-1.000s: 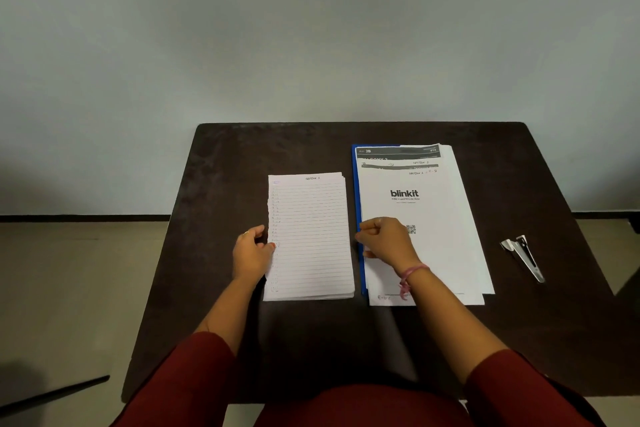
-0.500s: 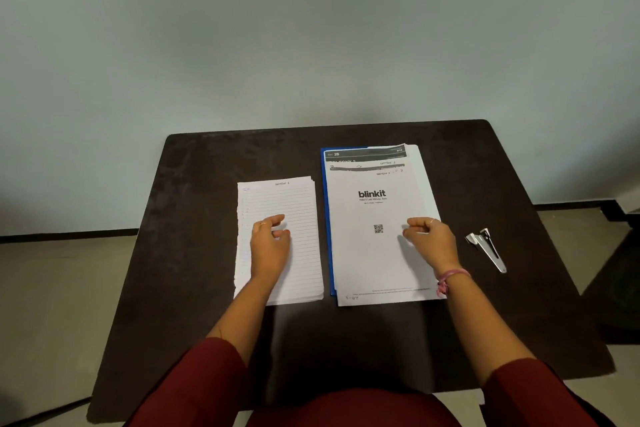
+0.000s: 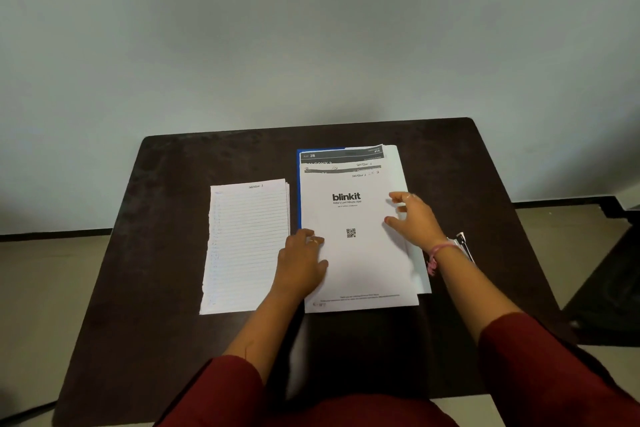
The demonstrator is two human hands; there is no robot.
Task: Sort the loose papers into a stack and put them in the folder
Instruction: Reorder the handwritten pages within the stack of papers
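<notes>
printed sheets (image 3: pixel 356 253) lying long axis near-far on blue folder (image 3: pixel 299 191) | left hand (image 3: pixel 302 258) resting on left edge, fingers curled, grip unclear | right hand (image 3: pixel 414 220) spreading open at right edge | lined stack (image 3: pixel 246 246) sitting just left, nearer left hand

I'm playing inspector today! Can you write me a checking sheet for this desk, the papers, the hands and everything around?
Surface: dark brown table, set against a pale wall.
Job's things: lined paper stack lies left; printed sheets, the top one reading blinkit, lie unevenly on the blue folder, of which only the left edge shows.
Clutter: a metal and black tool right of the papers, mostly hidden by the wrist; type unclear.
Grippers: left hand rests on the printed sheets' left edge; right hand is at their right side, fingers loosely bent, contact unclear.
Cables: nothing seen.
Surroundings: beige floor with a dark baseboard.
</notes>
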